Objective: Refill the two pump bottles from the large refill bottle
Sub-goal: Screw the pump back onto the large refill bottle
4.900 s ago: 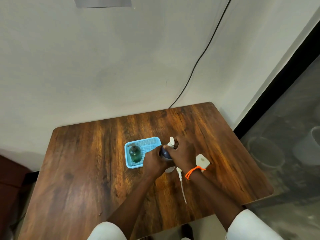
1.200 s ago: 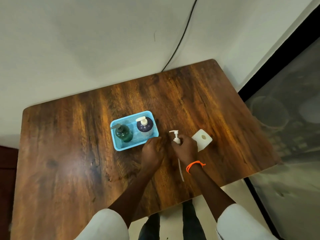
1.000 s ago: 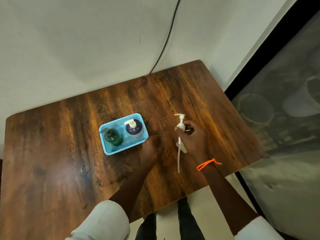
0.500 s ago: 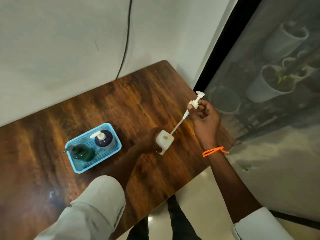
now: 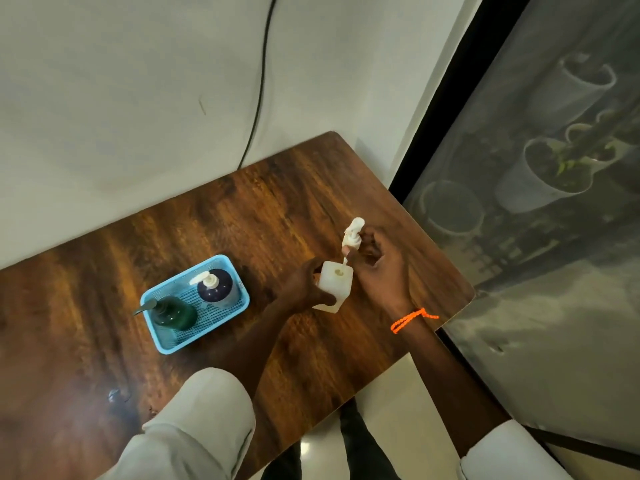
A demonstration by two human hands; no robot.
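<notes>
White square bottle (image 5: 333, 288) stands upright on the wooden table (image 5: 104, 358), near the right edge, well apart from the tray. Left hand (image 5: 304, 285) is wrapped around its side, steadying it. Right hand (image 5: 379, 268) pinches the white pump head (image 5: 353, 233) just above it, fingers curled around the collar; the dip tube (image 5: 344, 260) runs down into the bottle's open neck. Pump not seated yet, collar sits clear above the neck.

Blue mesh tray (image 5: 160, 337) holds 2 pump bottles, both upright with pumps on: the green one (image 5: 175, 315) toward the near-left end, the dark navy one (image 5: 218, 289) beside it toward the far-right end.

Progress estimate: late stage. Both tray bottles are capped and parked, which reads as refilled, though I can't tell fill levels through the dark bodies. I take the white bottle to be the refill bottle, and it looks to be getting its pump back.

Left, as I judge it:
1. Lower the tube fully into the neck.
2. Screw the collar down while the left hand keeps the bottle from rotating.
3. Set it aside.

No spills visible on the table.
</notes>
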